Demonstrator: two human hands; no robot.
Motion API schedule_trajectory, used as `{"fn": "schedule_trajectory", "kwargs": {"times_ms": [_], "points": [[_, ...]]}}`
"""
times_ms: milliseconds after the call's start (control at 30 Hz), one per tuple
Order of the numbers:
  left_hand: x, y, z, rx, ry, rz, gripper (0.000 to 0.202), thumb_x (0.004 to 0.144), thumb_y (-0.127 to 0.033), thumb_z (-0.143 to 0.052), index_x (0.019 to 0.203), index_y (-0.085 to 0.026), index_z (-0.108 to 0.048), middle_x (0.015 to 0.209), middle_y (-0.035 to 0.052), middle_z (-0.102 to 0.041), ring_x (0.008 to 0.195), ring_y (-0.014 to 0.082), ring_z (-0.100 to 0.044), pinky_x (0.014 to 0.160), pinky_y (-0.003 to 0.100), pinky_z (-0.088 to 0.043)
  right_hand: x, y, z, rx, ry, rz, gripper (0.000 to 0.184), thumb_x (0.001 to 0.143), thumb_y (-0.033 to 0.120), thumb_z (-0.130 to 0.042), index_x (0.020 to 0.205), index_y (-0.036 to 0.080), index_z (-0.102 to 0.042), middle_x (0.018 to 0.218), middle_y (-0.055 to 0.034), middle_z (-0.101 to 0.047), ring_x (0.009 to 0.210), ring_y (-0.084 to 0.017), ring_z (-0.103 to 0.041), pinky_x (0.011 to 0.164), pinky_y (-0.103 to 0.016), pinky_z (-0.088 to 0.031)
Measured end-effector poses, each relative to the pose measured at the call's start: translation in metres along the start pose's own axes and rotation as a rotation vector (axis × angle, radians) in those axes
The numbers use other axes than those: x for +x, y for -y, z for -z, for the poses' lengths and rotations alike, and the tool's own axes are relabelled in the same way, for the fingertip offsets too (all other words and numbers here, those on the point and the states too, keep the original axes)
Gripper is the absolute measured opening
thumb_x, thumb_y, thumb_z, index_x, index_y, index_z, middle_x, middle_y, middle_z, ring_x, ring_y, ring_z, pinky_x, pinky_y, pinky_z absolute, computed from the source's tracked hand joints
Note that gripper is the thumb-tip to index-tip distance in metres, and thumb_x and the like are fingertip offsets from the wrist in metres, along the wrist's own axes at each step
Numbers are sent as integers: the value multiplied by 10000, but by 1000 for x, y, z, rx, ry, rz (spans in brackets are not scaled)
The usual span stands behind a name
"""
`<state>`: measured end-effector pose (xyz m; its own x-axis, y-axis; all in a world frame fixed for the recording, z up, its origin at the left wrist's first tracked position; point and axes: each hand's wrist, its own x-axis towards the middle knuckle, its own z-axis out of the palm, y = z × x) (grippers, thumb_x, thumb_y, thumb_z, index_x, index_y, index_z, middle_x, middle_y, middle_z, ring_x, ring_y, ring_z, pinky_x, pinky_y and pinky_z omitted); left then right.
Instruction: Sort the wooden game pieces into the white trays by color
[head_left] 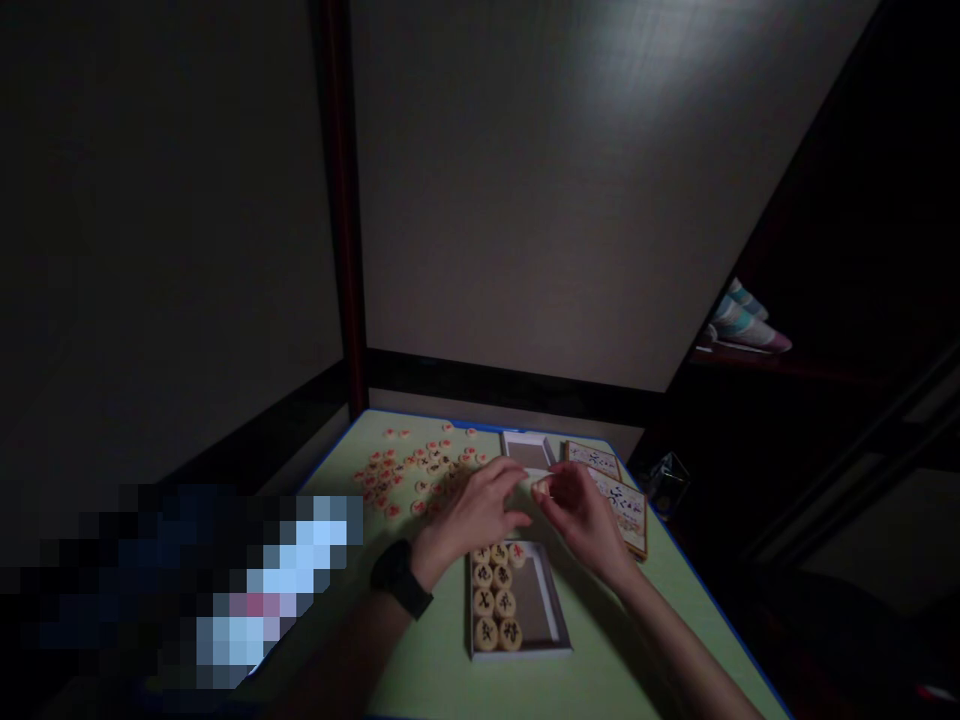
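My right hand (585, 520) pinches a small pale xiangqi piece (541, 490) between thumb and fingertips, above the near box tray. My left hand (480, 505), with a dark watch at the wrist, hovers to the left of it, thumb and fingers apart and holding nothing that I can see. Below both hands lies the open box tray (551, 652). Its left side holds two columns of round xiangqi pieces (486, 632), mostly with black characters. A red-marked piece (517, 554) sits at the tray's far end, and its right part shows bare cardboard.
Loose xiangqi pieces (382, 470) lie scattered over the far left of the green table (420, 640). A second tray (527, 447) stands at the far edge. Two decorated box lids (628, 510) lie to the right. A wall panel (517, 200) rises behind the table.
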<state>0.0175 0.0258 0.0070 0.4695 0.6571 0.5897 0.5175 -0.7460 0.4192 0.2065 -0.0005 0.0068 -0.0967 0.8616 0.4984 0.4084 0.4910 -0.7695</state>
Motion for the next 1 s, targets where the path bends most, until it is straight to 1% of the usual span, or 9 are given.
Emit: {"fn": "schedule_trajectory", "kwargs": {"times_ms": [100,167,267,333,400,500,633,867,1000], "points": [[5,11,4,-72,-14,99,296,668,-58,-648,942,-157,-702,998,57,-685,853,180,-647,822,303,-551,-17,11,16,-255,171,65,209,914,297,-563,1088,219,-479,889,-38,-689,768,-175,-667,687,-276,-507],[7,14,5,-39,14,176,254,653,-31,-588,833,-156,-718,887,48,-698,796,173,-641,802,296,-533,-31,17,17,-470,314,123,160,921,209,-523,1080,207,-501,871,-38,-692,751,-171,-655,664,-261,-469],[6,13,4,31,179,273,198,713,-79,-555,720,-181,-724,808,33,-723,772,163,-646,769,260,-507,-45,22,7,-817,443,229,99,897,113,-527,962,185,-550,806,-49,-688,711,-186,-624,636,-271,-418],[4,9,2,78,316,310,194,745,-137,-564,734,-214,-742,813,14,-747,775,159,-654,741,238,-497,-48,23,-3,-992,471,295,117,879,71,-548,909,182,-571,801,-57,-690,726,-201,-614,657,-289,-404],[2,5,0,117,409,323,208,754,-172,-566,768,-247,-759,815,-2,-763,774,160,-661,716,230,-490,-47,22,-10,-1079,481,331,162,858,35,-558,910,186,-585,815,-57,-692,749,-208,-606,682,-299,-399],[-1,2,-1,119,457,287,261,746,-172,-532,780,-259,-776,801,4,-770,732,160,-661,672,231,-476,-46,19,-14,-1104,499,333,204,818,14,-569,927,184,-598,835,-64,-684,773,-223,-588,707,-316,-400],[-1,1,-2,125,455,263,273,732,-185,-521,771,-255,-781,796,18,-771,701,162,-653,644,235,-462,-49,16,-14,-1078,513,301,203,788,3,-584,901,170,-613,847,-78,-665,794,-235,-573,745,-333,-411],[-1,0,-4,152,467,268,252,749,-219,-526,772,-266,-773,814,15,-774,723,172,-661,676,245,-476,-48,19,-10,-941,491,122,229,854,-14,-503,939,167,-614,937,-69,-627,779,-179,-586,706,-274,-429],[0,-3,-3,143,486,275,257,746,-210,-530,777,-273,-777,810,11,-776,728,172,-664,690,247,-480,-44,17,-10,-913,471,117,259,861,-27,-475,960,171,-610,912,-58,-611,735,-164,-582,679,-257,-434]]}}
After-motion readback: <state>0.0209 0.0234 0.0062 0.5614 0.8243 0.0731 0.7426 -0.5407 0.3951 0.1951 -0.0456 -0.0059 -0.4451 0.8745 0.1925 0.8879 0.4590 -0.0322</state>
